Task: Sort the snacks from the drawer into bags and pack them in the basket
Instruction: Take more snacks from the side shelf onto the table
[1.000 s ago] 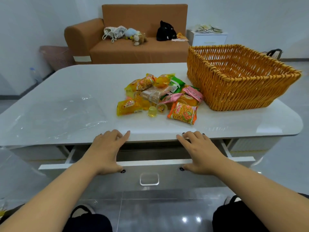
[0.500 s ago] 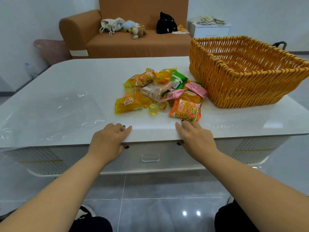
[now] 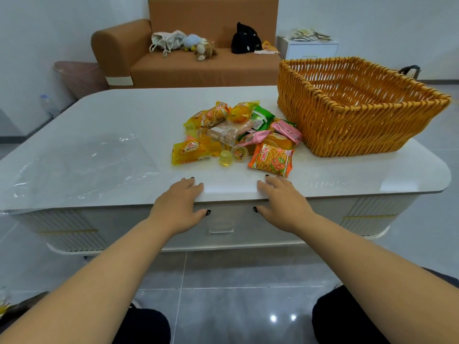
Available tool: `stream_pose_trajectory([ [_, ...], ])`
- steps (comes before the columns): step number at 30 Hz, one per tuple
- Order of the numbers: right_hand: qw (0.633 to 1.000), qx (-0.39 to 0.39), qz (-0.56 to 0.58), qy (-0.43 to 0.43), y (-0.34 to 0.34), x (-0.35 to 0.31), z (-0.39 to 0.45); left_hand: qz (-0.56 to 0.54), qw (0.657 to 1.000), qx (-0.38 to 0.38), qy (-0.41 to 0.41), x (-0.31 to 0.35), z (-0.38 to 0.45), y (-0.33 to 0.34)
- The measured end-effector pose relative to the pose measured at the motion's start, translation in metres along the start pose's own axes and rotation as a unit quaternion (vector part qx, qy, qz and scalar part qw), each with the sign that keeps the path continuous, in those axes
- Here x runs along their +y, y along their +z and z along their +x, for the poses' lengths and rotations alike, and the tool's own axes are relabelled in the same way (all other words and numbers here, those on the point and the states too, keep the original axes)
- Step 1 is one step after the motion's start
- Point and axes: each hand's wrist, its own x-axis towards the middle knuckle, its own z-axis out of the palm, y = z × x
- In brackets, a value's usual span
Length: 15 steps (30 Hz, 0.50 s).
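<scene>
Centrally, snack pile (image 3: 238,135) on white desk (image 3: 111,120), just left of wicker basket (image 3: 352,120); basket touches rightmost packets. Clear plastic bags (image 3: 82,165) flat on desk, left, apart from pile. Drawer (image 3: 223,224) front flush, closed. Left hand (image 3: 178,207) and right hand (image 3: 283,204) open, fingers spread over desk front edge, thumbs on drawer front, holding nothing.
</scene>
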Motion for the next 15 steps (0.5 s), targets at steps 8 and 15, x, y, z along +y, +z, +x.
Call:
stream_pose_trajectory([
  [8, 0.992, 0.010, 0.118, 0.045, -0.047, 0.005, -0.040, -0.076, 0.997, 0.004, 0.001, 0.028, -0.036, -0.043],
  [15, 0.993, 0.027, 0.113, 0.031, -0.096, 0.000, -0.065, -0.100, 0.995, 0.020, 0.009, 0.055, -0.060, -0.084],
])
